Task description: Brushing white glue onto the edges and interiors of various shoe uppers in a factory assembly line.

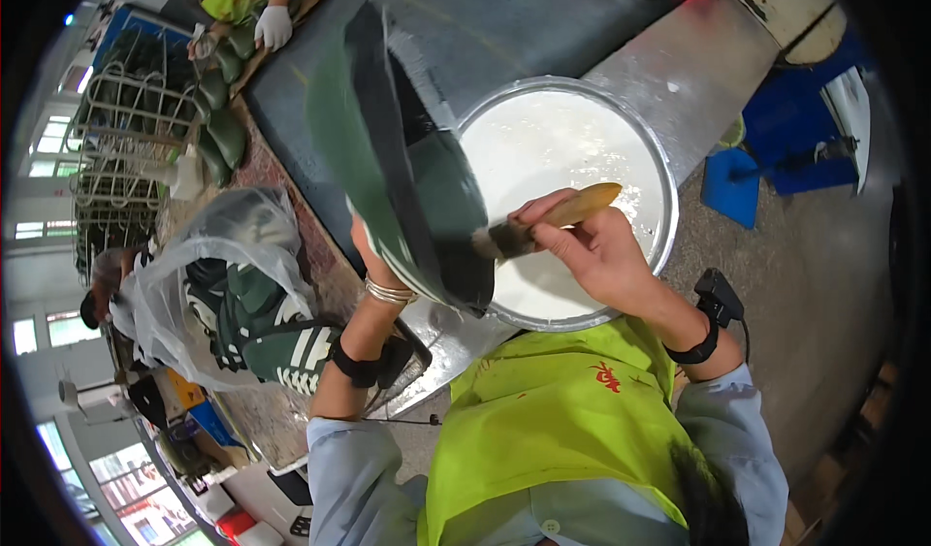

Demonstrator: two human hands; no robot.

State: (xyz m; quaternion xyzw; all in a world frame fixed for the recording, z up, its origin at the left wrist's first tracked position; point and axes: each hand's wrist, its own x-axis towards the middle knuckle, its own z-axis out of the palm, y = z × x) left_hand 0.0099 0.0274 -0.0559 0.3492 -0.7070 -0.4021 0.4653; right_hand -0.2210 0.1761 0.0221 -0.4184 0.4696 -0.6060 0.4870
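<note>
My left hand (pixel 375 260) grips a green shoe upper (pixel 359 148) from its left side, with most of the fingers hidden behind it. The upper is raised and tilted, showing a dark edge, pale smears near its top and white stripes low down. In my right hand (pixel 606 255) is a brush (pixel 509 240) with a yellow wooden handle, pinched near its base. Its whitish bristles are at the upper's right edge; whether they touch it I cannot tell. Beneath both hands stands a round metal basin (pixel 669 177) of white liquid (pixel 562 139), partly hidden by the upper.
On the left, a clear plastic bag (pixel 160 299) holds several green shoe uppers. Green shoe forms (pixel 225 139) line the table by a wire rack (pixel 126 173). A co-worker's white-gloved hand (pixel 273 27) is at the far left. A blue dustpan (pixel 729 189) lies right.
</note>
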